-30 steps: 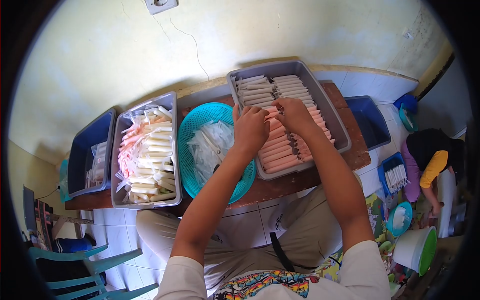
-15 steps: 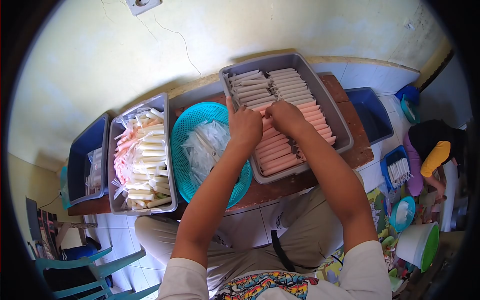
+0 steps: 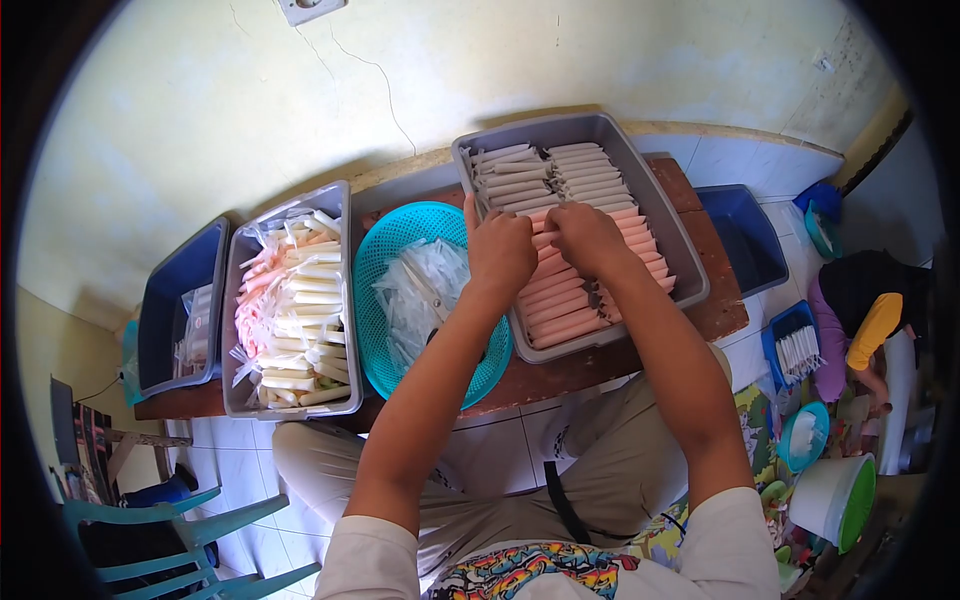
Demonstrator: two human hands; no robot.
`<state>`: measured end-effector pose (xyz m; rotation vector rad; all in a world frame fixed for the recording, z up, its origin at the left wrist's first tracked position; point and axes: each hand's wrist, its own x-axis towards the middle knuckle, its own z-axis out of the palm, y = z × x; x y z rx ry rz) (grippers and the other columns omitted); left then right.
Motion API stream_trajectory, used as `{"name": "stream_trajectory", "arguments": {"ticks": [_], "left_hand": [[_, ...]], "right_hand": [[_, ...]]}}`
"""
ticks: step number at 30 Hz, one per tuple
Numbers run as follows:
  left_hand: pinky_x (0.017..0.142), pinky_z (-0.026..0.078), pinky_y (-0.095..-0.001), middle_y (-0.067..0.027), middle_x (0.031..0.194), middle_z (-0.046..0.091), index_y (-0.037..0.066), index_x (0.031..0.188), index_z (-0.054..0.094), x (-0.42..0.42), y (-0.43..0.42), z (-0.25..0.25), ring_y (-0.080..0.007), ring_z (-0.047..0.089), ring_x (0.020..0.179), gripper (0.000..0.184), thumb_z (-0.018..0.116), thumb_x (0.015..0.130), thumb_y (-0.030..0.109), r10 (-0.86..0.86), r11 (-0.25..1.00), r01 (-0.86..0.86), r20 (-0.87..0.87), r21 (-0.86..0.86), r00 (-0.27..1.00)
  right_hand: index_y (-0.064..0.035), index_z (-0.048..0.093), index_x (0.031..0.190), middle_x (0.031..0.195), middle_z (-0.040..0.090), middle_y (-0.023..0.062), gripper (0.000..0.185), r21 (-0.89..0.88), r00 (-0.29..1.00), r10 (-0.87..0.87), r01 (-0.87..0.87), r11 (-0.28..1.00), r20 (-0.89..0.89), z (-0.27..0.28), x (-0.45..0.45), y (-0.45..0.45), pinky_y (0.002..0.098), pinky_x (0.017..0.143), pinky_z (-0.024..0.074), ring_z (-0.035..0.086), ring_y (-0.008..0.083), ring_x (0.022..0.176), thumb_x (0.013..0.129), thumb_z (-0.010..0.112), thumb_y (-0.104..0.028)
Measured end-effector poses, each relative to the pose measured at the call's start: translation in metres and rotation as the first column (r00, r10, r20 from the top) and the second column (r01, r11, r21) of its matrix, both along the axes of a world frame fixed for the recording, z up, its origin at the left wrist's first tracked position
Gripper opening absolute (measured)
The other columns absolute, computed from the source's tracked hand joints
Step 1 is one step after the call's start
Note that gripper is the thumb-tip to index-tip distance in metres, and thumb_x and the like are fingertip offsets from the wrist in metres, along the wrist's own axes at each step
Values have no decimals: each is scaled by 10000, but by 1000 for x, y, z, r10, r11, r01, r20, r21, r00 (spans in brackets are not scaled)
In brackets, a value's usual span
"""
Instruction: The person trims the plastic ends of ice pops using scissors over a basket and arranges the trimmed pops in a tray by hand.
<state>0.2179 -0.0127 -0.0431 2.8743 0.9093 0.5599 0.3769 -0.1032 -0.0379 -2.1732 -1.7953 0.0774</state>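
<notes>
Over the grey tray (image 3: pixel 690 280), my left hand (image 3: pixel 502 250) and my right hand (image 3: pixel 588 240) are close together, fingers closed. A pink ice pop (image 3: pixel 545 240), a slim filled plastic tube, shows between them, and both hands grip it; their fingertips are partly hidden. My left index finger points up along the tray's wall. Rows of pink ice pops (image 3: pixel 565 312) lie below my hands, and greyish-brown ice pops (image 3: pixel 590 175) fill the tray's far part. Left of my left forearm, a turquoise basket (image 3: pixel 365 290) holds clear plastic wrappers (image 3: pixel 410 330) and scissors (image 3: pixel 428 292).
A grey bin (image 3: pixel 352 350) of bagged white and pink ice pops stands left, beside a dark blue bin (image 3: pixel 150 345). All rest on a wooden bench (image 3: pixel 715 250) against the wall. A person (image 3: pixel 870 310) bends at the right near tubs. A green chair (image 3: pixel 200 545) is lower left.
My hands have moved slightly apart, and more of the pink ice pop shows between them. The view has shifted a little; the trays and basket appear in the same places.
</notes>
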Motion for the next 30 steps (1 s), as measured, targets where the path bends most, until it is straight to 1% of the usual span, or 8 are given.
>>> {"name": "stream_trajectory", "arguments": {"ticks": [8, 10, 11, 13, 16, 18, 20, 30], "left_hand": [[1262, 212, -583, -59, 884, 762, 115, 920, 819, -11, -4, 4, -267, 746, 908, 107, 834, 863, 205, -2, 965, 131, 491, -229, 871], [1160, 407, -514, -79, 925, 782, 96, 1014, 826, -21, -5, 13, -253, 761, 868, 207, 880, 832, 179, 18, 916, 205, 547, -344, 837], [1160, 407, -514, -79, 925, 782, 96, 1014, 826, -26, -5, 17, -253, 761, 868, 207, 880, 832, 179, 19, 916, 205, 546, -346, 838], [936, 565, -384, -96, 984, 804, 55, 1093, 813, -38, -6, 27, -199, 770, 854, 294, 904, 831, 151, 203, 839, 188, 615, -510, 762], [778, 585, -281, -95, 1012, 810, 22, 1127, 803, -59, -2, 43, -146, 754, 890, 323, 912, 845, 135, 210, 796, 273, 670, -540, 712], [820, 578, -276, -63, 1002, 803, 2, 1118, 797, -72, 0, 50, -116, 730, 889, 286, 898, 884, 132, 255, 752, 299, 678, -587, 690], [832, 577, -272, -66, 1018, 799, -12, 1138, 784, -84, 4, 53, -120, 728, 906, 319, 904, 889, 146, 351, 635, 400, 708, -661, 613], [885, 604, -288, -76, 1030, 792, -24, 1149, 762, -130, -1, 59, -129, 741, 959, 235, 840, 938, 43, 354, 621, 500, 785, -603, 508]], "right_hand": [[-5, 759, 1037, 992, 763, 188, 203, 118, 969, -33, 64, 991, -245, 24, 4, -14, 439, 819, 580, 750, 358, 918, 891, 805, -138], [0, 759, 1045, 989, 772, 179, 227, 112, 953, -14, 50, 992, -302, 38, -5, -16, 426, 820, 585, 757, 331, 903, 906, 818, -170], [5, 758, 1053, 986, 781, 171, 256, 104, 933, 1, 39, 994, -361, 44, -11, -18, 412, 821, 590, 764, 305, 888, 921, 832, -202], [-13, 771, 1031, 950, 783, 159, 270, 156, 902, 48, 21, 988, -429, 50, -24, -20, 412, 816, 589, 768, 302, 882, 937, 822, -261], [-28, 784, 1017, 917, 787, 138, 312, 224, 829, 136, -14, 975, -543, 64, -45, -18, 398, 808, 591, 778, 278, 875, 960, 810, -333], [-25, 785, 1026, 922, 790, 130, 328, 236, 786, 171, -33, 971, -594, 68, -58, -15, 385, 805, 594, 784, 256, 875, 968, 807, -347], [4, 767, 1116, 965, 787, 108, 227, 246, 758, 213, -71, 967, -617, 72, -69, -11, 346, 800, 611, 777, 179, 901, 971, 810, -165], [15, 751, 1160, 1016, 801, 90, 247, 314, 703, 328, -156, 937, -631, 70, -114, 1, 302, 882, 598, 766, 148, 951, 979, 782, -150]]}}
